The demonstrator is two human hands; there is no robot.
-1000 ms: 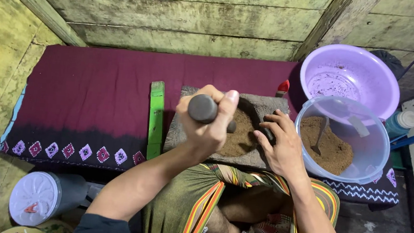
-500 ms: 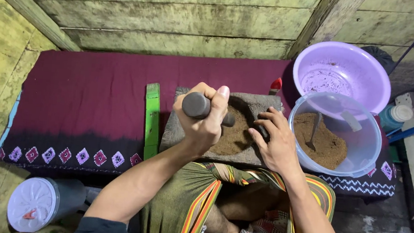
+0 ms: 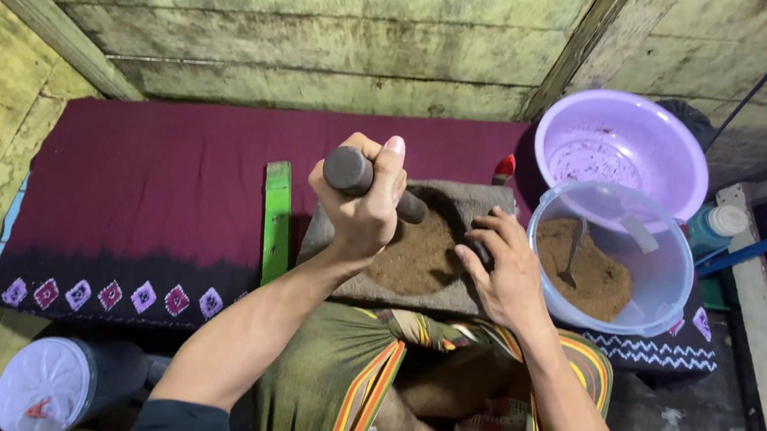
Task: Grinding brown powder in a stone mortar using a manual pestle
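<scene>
Your left hand [image 3: 362,200] is wrapped tight around one end of a dark stone roller [image 3: 375,183], which lies tilted across the grey grinding slab [image 3: 350,277]. Your right hand [image 3: 503,272] closes on its other end, mostly hidden beneath the fingers. Brown ground paste [image 3: 412,255] sits on the slab under the roller. Just to the right, a clear tub [image 3: 663,295] holds more brown powder, beside a purple basin [image 3: 627,126].

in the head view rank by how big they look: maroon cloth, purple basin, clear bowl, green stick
1. maroon cloth
2. and 3. purple basin and clear bowl: too alike to rank, since the bowl overlaps the basin
4. green stick
</scene>
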